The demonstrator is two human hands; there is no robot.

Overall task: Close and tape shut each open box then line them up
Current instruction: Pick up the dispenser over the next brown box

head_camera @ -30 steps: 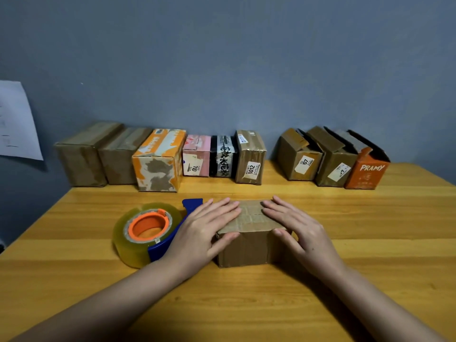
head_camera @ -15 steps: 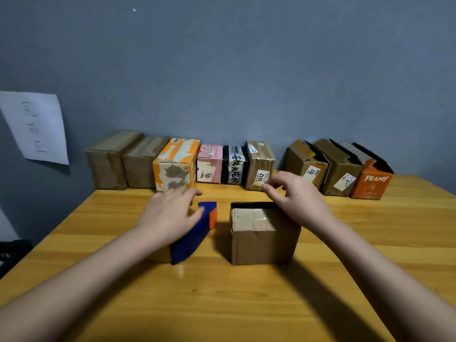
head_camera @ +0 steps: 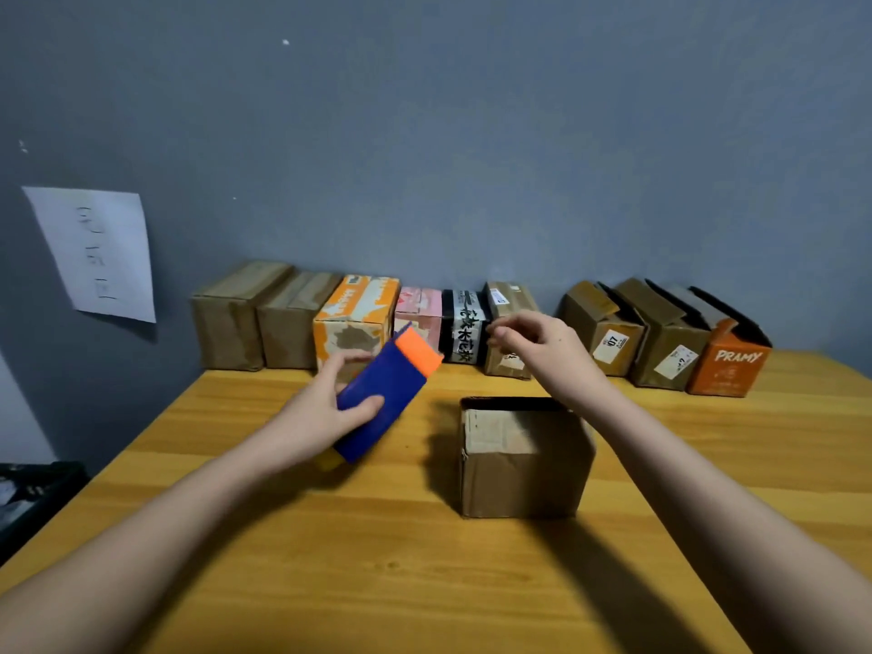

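While our left hand (head_camera: 325,408) grips the tape dispenser (head_camera: 384,398), the box (head_camera: 521,457) lies at four o'clock; right hand's (head_camera: 538,344) fingertips pinch together.

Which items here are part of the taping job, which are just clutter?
Job: tape dispenser in left hand; brown box in front; open boxes at right; closed row; right hand.
Clutter: paper sheet on wall; dark bin.

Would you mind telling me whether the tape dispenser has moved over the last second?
Yes. The left hand has lifted the tape dispenser off the table, toward the row of boxes.
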